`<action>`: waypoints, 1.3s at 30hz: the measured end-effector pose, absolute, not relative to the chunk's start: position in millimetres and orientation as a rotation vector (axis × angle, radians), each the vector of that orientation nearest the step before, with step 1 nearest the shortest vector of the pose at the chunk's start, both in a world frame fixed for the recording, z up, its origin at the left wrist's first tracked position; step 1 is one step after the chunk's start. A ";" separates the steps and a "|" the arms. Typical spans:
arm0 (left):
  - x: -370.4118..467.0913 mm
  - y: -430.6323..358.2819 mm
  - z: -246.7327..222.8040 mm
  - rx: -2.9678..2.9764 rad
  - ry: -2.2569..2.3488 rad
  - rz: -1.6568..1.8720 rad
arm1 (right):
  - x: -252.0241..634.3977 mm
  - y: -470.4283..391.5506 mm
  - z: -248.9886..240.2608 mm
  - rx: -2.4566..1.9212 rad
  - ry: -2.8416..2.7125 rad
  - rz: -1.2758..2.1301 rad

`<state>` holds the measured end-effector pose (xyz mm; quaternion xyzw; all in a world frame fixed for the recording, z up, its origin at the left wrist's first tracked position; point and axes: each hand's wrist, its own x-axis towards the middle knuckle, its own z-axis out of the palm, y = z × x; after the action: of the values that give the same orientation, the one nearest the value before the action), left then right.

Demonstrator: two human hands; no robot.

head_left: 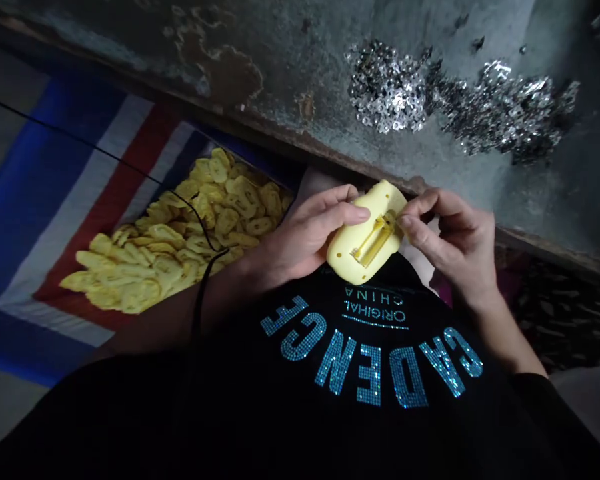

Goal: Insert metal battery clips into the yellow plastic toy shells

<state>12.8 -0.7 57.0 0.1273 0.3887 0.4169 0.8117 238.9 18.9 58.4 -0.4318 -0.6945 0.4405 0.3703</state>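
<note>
My left hand (313, 233) grips a pale yellow plastic casing (350, 257) from its left side, thumb on top. The casing is rounded, with small screw holes near its rim and a long open slot like a battery compartment. It is tilted and held in front of my chest, by the edge of the metal table. At the slot's upper end, the thumb and forefinger of my right hand (450, 233) are pinched together. Whatever lies between those fingertips is too small or too hidden to name.
Two heaps of small shiny metal clips (387, 90) lie on the worn metal table (290, 60). Below left, many yellow plastic parts (180, 240) are piled on a blue, white and red striped sheet (100, 220). A black cord (95, 150) runs to my left wrist.
</note>
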 end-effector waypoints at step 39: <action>28.4 -19.4 62.0 0.349 0.820 0.910 | 241.9 21.5 88.4 -1.203 -2.315 0.690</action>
<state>28.4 -19.4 62.0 0.1628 0.3830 0.4247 0.8040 241.9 21.5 88.4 -0.4349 -0.8369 0.2495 0.2196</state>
